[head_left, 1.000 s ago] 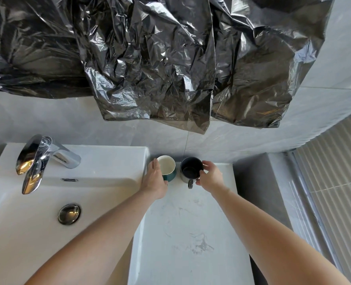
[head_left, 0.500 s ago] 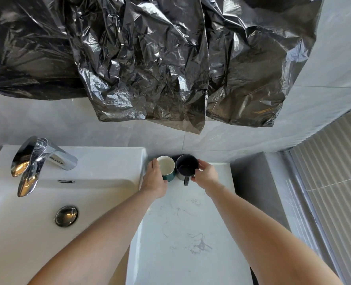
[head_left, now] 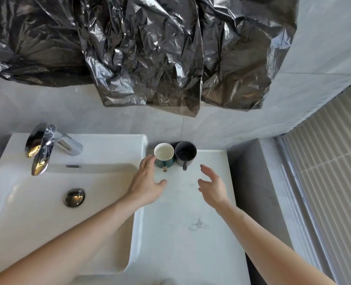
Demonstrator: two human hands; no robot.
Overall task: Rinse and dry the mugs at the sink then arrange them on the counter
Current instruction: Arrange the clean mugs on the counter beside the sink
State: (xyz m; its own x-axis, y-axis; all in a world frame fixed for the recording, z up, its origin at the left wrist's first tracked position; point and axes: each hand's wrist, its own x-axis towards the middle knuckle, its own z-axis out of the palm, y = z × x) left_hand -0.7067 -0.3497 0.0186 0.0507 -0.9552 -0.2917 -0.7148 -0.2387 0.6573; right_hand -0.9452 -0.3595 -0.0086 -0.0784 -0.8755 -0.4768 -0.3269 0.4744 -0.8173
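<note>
Two mugs stand upright side by side at the back of the white counter (head_left: 191, 212), against the wall. The teal mug (head_left: 164, 155) has a white inside; the dark grey mug (head_left: 185, 154) is to its right. Both handles point toward me. My left hand (head_left: 147, 182) hovers just left of and below the teal mug, fingers spread, fingertips close to its side. My right hand (head_left: 211, 186) is open and relaxed over the counter, clear of the grey mug. Neither hand holds anything.
The white sink basin (head_left: 36, 212) with a chrome drain plug (head_left: 74, 197) and chrome faucet (head_left: 45, 147) lies to the left. Crumpled black plastic sheeting (head_left: 141, 48) hangs on the wall above. The counter drops off at its right edge beside a grey ledge (head_left: 250, 182).
Both hands let go of the mugs and drew back toward me. The mugs now stand close together against the wall.
</note>
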